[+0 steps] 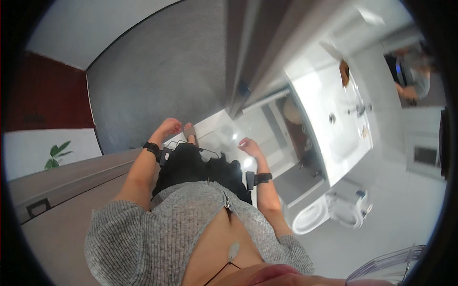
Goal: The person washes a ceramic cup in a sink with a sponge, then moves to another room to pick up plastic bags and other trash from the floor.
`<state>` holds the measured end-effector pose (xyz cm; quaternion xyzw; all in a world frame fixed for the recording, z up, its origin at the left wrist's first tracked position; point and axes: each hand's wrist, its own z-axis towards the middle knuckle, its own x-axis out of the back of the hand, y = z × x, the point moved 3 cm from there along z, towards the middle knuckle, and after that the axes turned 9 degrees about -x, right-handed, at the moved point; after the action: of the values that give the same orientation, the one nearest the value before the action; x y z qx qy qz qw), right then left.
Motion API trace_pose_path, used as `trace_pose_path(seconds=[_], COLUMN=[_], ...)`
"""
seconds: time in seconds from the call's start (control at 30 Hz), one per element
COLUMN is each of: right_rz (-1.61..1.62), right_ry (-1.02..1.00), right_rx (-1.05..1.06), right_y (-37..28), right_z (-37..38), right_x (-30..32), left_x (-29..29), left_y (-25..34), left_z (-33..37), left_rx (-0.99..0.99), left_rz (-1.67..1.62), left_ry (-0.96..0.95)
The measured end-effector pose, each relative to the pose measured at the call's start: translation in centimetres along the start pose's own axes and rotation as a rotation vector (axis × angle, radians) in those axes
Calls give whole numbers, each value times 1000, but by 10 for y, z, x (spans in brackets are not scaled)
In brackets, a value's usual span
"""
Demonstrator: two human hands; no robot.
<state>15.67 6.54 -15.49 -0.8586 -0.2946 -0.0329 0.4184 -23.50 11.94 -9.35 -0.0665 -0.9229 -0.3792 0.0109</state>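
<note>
My left hand [171, 127] hangs over the threshold strip near my bare foot [190, 130]. Its fingers are loosely bent and a little apart, and I see nothing in them. My right hand [251, 147] is held low over the shiny floor, left of the washbasin cabinet. The fingers there are drawn together, with a small pale bit at their tips too small to name. Each forearm wears a black strap with a small box, the left strap [152, 148] and the right strap [261, 178]. Thin dark cables run across my black skirt or shorts [200, 167].
A white washbasin [312, 102] with a chrome tap [360, 110] stands at right, a brown oval object [344, 73] on its rim. Nearer are a toilet [311, 217] and a mirror [415, 76]. A door edge [245, 62] rises ahead; grey floor [157, 71] lies beyond.
</note>
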Motion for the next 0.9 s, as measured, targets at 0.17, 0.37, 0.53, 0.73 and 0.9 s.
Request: trace_pose_path(seconds=[0.17,0.37,0.53,0.73,0.9], right_rz=[-150,-488,-393,-281,-7], right_ry=[-169,-77,209,384,502], right_rx=[192,270,263,149,22], right_y=[-147,-255,-307,-351,-324], right_z=[71,157,212,269,352], right_x=[-86,-135,-109,-46,14], left_x=[83,178,246,261,261], left_y=[-7,48,84,175,240], left_z=[46,75,106,188,281], left_rx=[-233,-385,-299,-308,-315], left_rz=[368,248,239,146,124], left_ry=[83,114,108,20,-100])
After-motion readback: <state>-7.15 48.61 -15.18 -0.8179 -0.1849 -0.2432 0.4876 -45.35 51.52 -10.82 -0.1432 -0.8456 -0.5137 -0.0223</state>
